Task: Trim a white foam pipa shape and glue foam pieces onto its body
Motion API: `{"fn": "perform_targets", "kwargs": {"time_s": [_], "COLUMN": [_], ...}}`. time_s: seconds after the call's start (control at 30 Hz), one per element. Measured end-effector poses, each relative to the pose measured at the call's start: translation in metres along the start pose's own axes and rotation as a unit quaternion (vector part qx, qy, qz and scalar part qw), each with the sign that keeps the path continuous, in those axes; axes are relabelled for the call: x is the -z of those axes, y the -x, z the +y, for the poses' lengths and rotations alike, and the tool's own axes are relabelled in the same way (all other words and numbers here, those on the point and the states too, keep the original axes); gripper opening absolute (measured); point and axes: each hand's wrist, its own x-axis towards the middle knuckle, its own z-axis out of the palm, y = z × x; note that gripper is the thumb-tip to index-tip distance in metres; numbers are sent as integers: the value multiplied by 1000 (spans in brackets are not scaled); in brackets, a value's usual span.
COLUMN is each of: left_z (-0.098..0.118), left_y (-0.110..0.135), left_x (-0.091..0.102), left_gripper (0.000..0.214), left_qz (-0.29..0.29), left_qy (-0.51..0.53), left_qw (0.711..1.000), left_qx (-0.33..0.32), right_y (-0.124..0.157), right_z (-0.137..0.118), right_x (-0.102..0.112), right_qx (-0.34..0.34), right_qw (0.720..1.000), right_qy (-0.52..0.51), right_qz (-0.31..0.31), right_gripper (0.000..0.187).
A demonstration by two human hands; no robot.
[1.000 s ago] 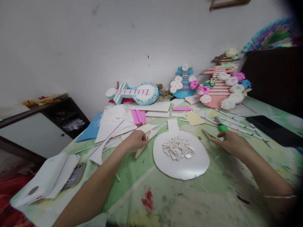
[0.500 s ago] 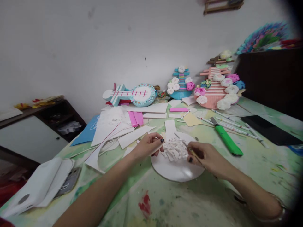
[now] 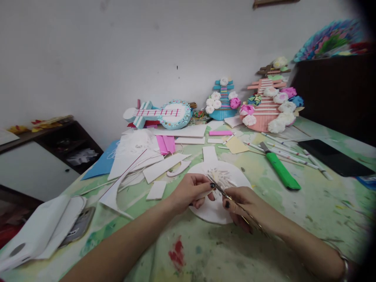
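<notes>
A white banjo-shaped foam cutout [image 3: 210, 214] lies flat in front of me, with a heap of small white strips [image 3: 225, 175] on its round body. Over the left part of the disc is my left hand [image 3: 199, 192], thumb and forefinger pinched together; whatever is between them is too small to make out. My right hand [image 3: 243, 205] grips a slim gold-and-silver tweezers-like tool [image 3: 225, 194] over the right side of the disc. The tool's tip is right at the left fingertips, and part of its handle is hidden by my fingers.
White offcuts [image 3: 157, 190] and pink foam [image 3: 166, 144] lie to the left. On the right are a green utility knife [image 3: 280, 170], several markers [image 3: 288, 152] and a black phone [image 3: 335, 156]. Decorated blue [image 3: 173, 113] and coral [image 3: 266, 117] model instruments stand behind.
My hands have come closer together, the left one moving right and slightly down. The tool's tip has moved from above the strips to the left fingertips. The view has shifted slightly.
</notes>
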Motion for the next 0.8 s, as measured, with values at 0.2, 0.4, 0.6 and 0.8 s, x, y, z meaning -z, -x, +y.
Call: {"fn": "perform_targets", "kwargs": {"time_s": [0.2,0.4,0.6,0.8], "left_z": [-4,-5,-5,-4], "left_y": [-2,-2,-2,-3], "left_x": [2,3,5,6], "left_gripper": [20,18,19,23], "left_qz": [-14,-8,-19,-28], "left_qy": [7,21,29,27], "left_qw": [1000,999,998,997], "left_qx": [8,31,43,62], "right_y": [4,8,10,12], "right_z": [-5,-16,-19,-16], "right_x": [-7,-13,-15,-17], "right_qx": [10,37,13,-52], "right_qw": [999,998,1000,997], "right_qy": [31,48,12,-43], "right_qz": [28,34,7,-22], "right_gripper": [40,43,51,59]}}
